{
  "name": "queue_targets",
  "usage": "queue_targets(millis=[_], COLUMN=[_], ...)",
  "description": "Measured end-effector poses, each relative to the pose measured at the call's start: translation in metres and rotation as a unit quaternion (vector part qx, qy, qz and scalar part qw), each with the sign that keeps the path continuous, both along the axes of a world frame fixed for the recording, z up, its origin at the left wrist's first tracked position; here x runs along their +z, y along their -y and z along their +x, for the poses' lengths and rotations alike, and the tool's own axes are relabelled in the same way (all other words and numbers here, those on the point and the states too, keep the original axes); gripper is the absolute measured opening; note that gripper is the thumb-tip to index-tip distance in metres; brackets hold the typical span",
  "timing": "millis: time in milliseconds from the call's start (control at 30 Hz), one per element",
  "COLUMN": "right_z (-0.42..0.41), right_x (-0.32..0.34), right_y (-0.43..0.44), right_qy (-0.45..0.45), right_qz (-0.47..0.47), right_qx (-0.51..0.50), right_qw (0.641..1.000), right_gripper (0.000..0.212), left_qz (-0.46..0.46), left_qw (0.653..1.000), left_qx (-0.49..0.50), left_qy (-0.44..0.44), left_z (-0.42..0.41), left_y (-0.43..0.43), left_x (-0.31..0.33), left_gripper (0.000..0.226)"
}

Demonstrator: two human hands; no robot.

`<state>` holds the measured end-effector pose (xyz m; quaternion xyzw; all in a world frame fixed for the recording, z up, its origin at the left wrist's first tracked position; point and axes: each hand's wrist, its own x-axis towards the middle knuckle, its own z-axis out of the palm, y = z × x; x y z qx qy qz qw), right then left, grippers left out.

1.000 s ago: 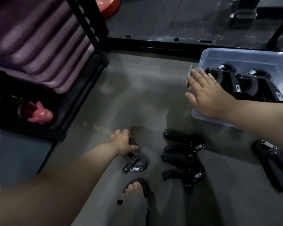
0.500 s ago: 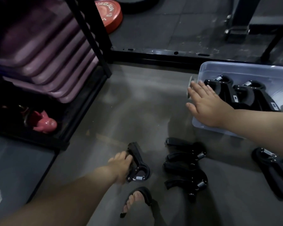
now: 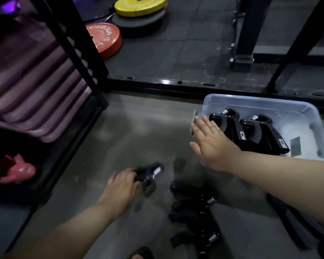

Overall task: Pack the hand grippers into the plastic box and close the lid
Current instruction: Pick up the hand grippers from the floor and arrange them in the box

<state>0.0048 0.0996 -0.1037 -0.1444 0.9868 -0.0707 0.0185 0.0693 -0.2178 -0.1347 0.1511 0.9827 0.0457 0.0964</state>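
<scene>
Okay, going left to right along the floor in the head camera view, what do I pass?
Pink kettlebell → left hand closed on a blurred hand gripper → pile of hand grippers on the floor → right hand flat at the box's near corner → clear plastic box.
</scene>
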Motion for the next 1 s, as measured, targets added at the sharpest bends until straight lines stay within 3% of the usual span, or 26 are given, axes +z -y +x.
queue_targets(millis=[100, 200, 267, 367, 433, 533, 600, 700, 733, 867, 933, 1000], right_z=[0.000, 0.000, -0.002, -0.012, -0.016, -0.025, -0.037, -0.048, -0.047, -0.043, -0.044, -0.038], right_x=[0.003, 0.007, 0.011, 0.020, 0.032, 0.061, 0.078, 0.092, 0.094, 0.103, 0.107, 0.112], right_y=[0.000, -0.001, -0.002, -0.009, -0.018, -0.035, -0.046, -0.064, -0.073, -0.123, -0.156, -0.185], right_qy=[0.010, 0.027, 0.042, 0.091, 0.059, 0.031, 0.084, 0.149, 0.148, 0.107, 0.106, 0.174], right_qz=[-0.001, 0.002, -0.011, -0.060, -0.209, -0.435, -0.550, -0.674, -0.678, -0.595, -0.542, -0.487], right_qx=[0.003, 0.008, 0.012, 0.025, 0.003, -0.154, -0.219, -0.238, -0.242, -0.279, -0.349, -0.393], right_qw=[1.000, 1.000, 0.999, 0.994, 0.976, 0.887, 0.802, 0.683, 0.678, 0.746, 0.757, 0.760], right_gripper=[0.085, 0.092, 0.096, 0.071, 0.045, 0.028, 0.024, 0.037, 0.037, 0.025, 0.018, 0.015], left_qz=[0.149, 0.247, 0.332, 0.372, 0.382, 0.400, 0.407, 0.395, 0.391, 0.420, 0.342, 0.249], left_qw=[0.977, 0.951, 0.915, 0.891, 0.890, 0.886, 0.884, 0.908, 0.914, 0.901, 0.929, 0.960], left_qx=[0.148, 0.177, 0.202, 0.223, 0.218, 0.216, 0.210, 0.127, 0.091, -0.022, -0.082, -0.117], left_qy=[0.035, 0.058, 0.106, 0.136, 0.122, 0.093, 0.087, 0.057, 0.051, 0.107, 0.117, 0.047], left_z=[-0.038, -0.080, -0.101, -0.121, -0.133, -0.151, -0.143, -0.126, -0.120, -0.105, -0.102, -0.102], left_y=[-0.046, -0.092, -0.122, -0.162, -0.183, -0.211, -0.236, -0.275, -0.286, -0.310, -0.305, -0.292], left_x=[0.052, 0.101, 0.124, 0.142, 0.145, 0.133, 0.140, 0.142, 0.141, 0.138, 0.132, 0.118], left_gripper=[0.029, 0.033, 0.036, 0.039, 0.051, 0.069, 0.059, 0.032, 0.031, 0.018, 0.027, 0.036])
